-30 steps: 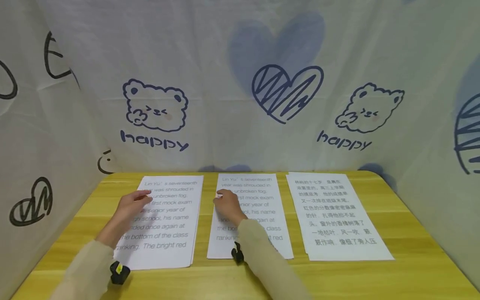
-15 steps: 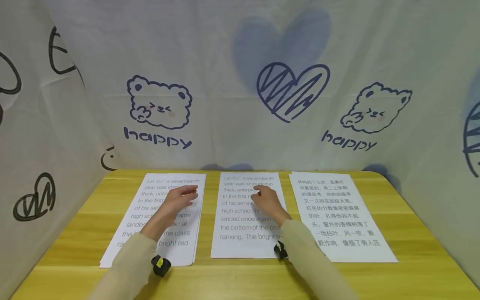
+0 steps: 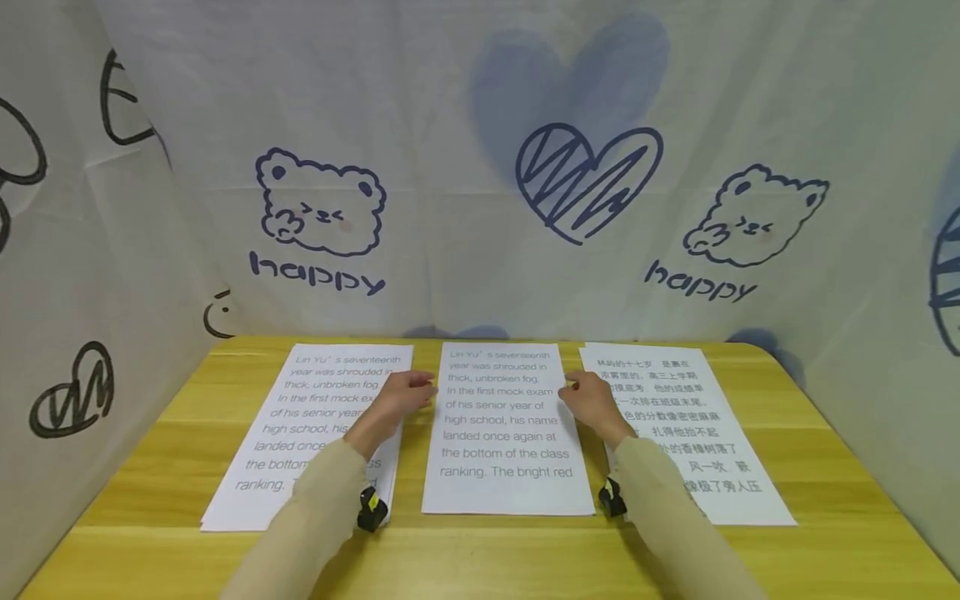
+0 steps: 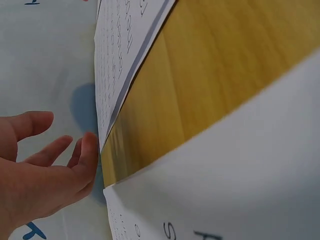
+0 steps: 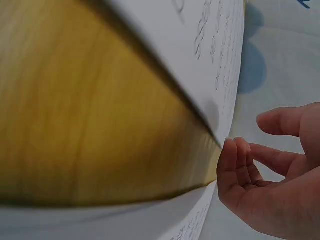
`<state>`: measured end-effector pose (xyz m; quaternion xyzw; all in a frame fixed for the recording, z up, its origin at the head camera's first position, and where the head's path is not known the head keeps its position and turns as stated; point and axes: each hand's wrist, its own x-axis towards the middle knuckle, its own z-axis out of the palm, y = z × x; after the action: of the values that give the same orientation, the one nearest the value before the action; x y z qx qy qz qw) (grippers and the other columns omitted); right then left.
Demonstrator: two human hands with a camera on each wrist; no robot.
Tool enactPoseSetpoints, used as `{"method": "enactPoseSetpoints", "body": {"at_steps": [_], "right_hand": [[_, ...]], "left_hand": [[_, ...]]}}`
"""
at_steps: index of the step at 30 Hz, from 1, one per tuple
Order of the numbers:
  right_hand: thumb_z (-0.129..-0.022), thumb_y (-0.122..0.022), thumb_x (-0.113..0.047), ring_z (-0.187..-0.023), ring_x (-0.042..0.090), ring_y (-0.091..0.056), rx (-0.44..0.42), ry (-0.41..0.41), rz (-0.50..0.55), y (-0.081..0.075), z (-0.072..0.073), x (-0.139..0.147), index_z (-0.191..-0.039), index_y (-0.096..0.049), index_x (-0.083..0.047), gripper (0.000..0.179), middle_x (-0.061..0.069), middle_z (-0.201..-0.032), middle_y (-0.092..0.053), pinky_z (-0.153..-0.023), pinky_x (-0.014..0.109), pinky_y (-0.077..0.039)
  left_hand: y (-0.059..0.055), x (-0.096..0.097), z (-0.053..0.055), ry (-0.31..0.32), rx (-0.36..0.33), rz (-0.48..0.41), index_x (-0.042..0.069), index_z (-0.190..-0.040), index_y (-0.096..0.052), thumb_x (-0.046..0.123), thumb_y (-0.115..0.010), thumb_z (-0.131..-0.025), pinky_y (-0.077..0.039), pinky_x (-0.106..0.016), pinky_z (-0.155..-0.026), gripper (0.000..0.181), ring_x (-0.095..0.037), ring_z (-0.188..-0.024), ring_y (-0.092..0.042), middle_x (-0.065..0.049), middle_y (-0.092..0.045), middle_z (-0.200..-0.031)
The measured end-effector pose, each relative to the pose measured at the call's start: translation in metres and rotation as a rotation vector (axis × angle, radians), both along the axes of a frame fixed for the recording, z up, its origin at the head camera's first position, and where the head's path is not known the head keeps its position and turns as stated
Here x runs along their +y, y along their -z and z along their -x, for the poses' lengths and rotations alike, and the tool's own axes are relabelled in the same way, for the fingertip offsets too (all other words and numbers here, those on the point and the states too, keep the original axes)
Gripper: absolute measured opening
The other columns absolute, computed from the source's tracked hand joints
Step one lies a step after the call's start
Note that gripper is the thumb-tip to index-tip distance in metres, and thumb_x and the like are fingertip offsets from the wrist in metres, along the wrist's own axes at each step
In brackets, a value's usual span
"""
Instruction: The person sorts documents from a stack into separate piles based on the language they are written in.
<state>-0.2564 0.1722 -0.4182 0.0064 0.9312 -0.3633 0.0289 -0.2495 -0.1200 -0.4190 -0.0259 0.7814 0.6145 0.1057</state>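
Three paper stacks lie in a row in the head view. The middle stack [image 3: 502,433], printed in English, lies between my two hands. My left hand [image 3: 390,407] is by its left edge, over the right part of the left stack [image 3: 300,417], also in English. On the other side, my right hand [image 3: 597,406] is near its right edge, partly covering the right stack [image 3: 720,450] with Chinese print. Both wrist views show loosely bent fingers [image 4: 86,157] with the thumb apart and no paper between them. Whether any fingertip touches the table or paper, I cannot tell.
The stacks lie on a yellow wood-grain table [image 3: 480,554]. Behind and beside it hangs a white cloth [image 3: 450,250] with blue hearts and bear drawings. Strips of bare table [image 3: 416,467] separate the stacks.
Both hands have moved right. The left went from over the left stack to its right edge; the right crossed from the middle stack's left side to its right side. The papers look unmoved.
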Motion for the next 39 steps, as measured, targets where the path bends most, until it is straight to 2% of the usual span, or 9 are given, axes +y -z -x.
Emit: {"method": "enactPoseSetpoints", "body": {"at_steps": [4, 7, 9, 15, 21, 25, 28, 37, 39], "right_hand": [[-0.092, -0.052, -0.010, -0.081, 0.028, -0.061, -0.045, 0.004, -0.001, 0.004, 0.002, 0.006, -0.130, -0.050, 0.015, 0.045, 0.026, -0.102, -0.064, -0.072, 0.036, -0.051], [-0.092, -0.053, -0.009, -0.057, 0.017, -0.048, -0.072, -0.004, 0.016, 0.005, 0.004, 0.010, -0.119, -0.058, 0.012, 0.035, 0.013, -0.072, -0.058, -0.054, 0.027, -0.041], [-0.092, -0.053, -0.010, -0.053, 0.014, -0.042, -0.076, -0.015, 0.018, 0.005, 0.005, 0.012, -0.106, -0.061, 0.008, 0.024, 0.007, -0.065, -0.050, -0.052, 0.025, -0.036], [-0.093, -0.055, -0.012, -0.064, 0.015, -0.046, -0.114, -0.046, 0.038, 0.001, 0.007, 0.015, -0.119, -0.060, 0.009, 0.034, 0.019, -0.091, -0.060, -0.062, 0.027, -0.040], [-0.091, -0.055, -0.011, -0.059, 0.015, -0.038, -0.147, -0.060, 0.052, 0.000, 0.004, 0.016, -0.105, -0.064, 0.008, 0.025, 0.004, -0.065, -0.043, -0.057, 0.026, -0.034], [-0.091, -0.055, -0.012, -0.060, 0.014, -0.038, -0.148, -0.062, 0.045, 0.002, 0.003, 0.016, -0.105, -0.066, 0.007, 0.025, 0.002, -0.067, -0.042, -0.057, 0.025, -0.033], [-0.091, -0.055, -0.012, -0.061, 0.015, -0.037, -0.145, -0.058, 0.034, 0.003, 0.002, 0.016, -0.092, -0.062, 0.007, 0.020, 0.006, -0.070, -0.046, -0.058, 0.026, -0.033], [-0.092, -0.055, -0.012, -0.062, 0.017, -0.041, -0.146, -0.071, 0.050, 0.007, 0.001, 0.015, -0.110, -0.067, 0.002, 0.026, 0.008, -0.072, -0.050, -0.058, 0.027, -0.035], [-0.092, -0.055, -0.012, -0.068, 0.019, -0.047, -0.143, -0.068, 0.045, 0.007, 0.001, 0.016, -0.120, -0.064, 0.004, 0.033, 0.015, -0.087, -0.059, -0.062, 0.029, -0.040]], "left_hand": [[0.002, 0.004, 0.003, -0.008, -0.030, 0.033, -0.013, -0.136, -0.044, 0.002, -0.054, -0.094, -0.045, -0.041, -0.095, 0.045, -0.035, -0.109, -0.053, -0.029, -0.048, -0.133], [0.003, 0.005, 0.006, 0.003, -0.060, 0.077, -0.014, -0.136, -0.043, 0.003, -0.055, -0.093, -0.046, -0.040, -0.093, 0.048, -0.033, -0.106, -0.053, -0.029, -0.047, -0.135], [0.003, 0.006, 0.007, 0.005, -0.086, 0.110, -0.014, -0.137, -0.041, 0.004, -0.057, -0.092, -0.046, -0.039, -0.093, 0.050, -0.030, -0.104, -0.052, -0.028, -0.047, -0.135], [0.004, 0.007, 0.013, 0.025, -0.124, 0.163, -0.014, -0.140, -0.037, 0.005, -0.059, -0.091, -0.042, -0.040, -0.097, 0.057, -0.031, -0.107, -0.052, -0.028, -0.041, -0.141], [0.008, 0.011, 0.013, 0.081, -0.128, 0.171, -0.013, -0.139, -0.040, 0.005, -0.057, -0.092, -0.036, -0.043, -0.106, 0.053, -0.036, -0.134, -0.036, -0.025, -0.037, -0.146], [0.008, 0.013, 0.010, 0.087, -0.119, 0.186, -0.012, -0.139, -0.041, 0.004, -0.055, -0.093, -0.033, -0.045, -0.108, 0.051, -0.037, -0.137, -0.032, -0.025, -0.035, -0.148], [0.007, 0.014, 0.007, 0.084, -0.120, 0.184, -0.011, -0.139, -0.042, 0.006, -0.054, -0.093, -0.031, -0.047, -0.109, 0.050, -0.038, -0.136, -0.032, -0.024, -0.035, -0.148], [0.007, 0.018, 0.005, 0.068, -0.124, 0.204, -0.007, -0.143, -0.037, 0.009, -0.056, -0.094, -0.026, -0.048, -0.111, 0.055, -0.038, -0.137, -0.031, -0.022, -0.030, -0.151], [0.007, 0.018, 0.005, 0.070, -0.120, 0.201, -0.007, -0.145, -0.034, 0.009, -0.055, -0.094, -0.026, -0.048, -0.111, 0.058, -0.038, -0.137, -0.030, -0.021, -0.029, -0.152]]}}
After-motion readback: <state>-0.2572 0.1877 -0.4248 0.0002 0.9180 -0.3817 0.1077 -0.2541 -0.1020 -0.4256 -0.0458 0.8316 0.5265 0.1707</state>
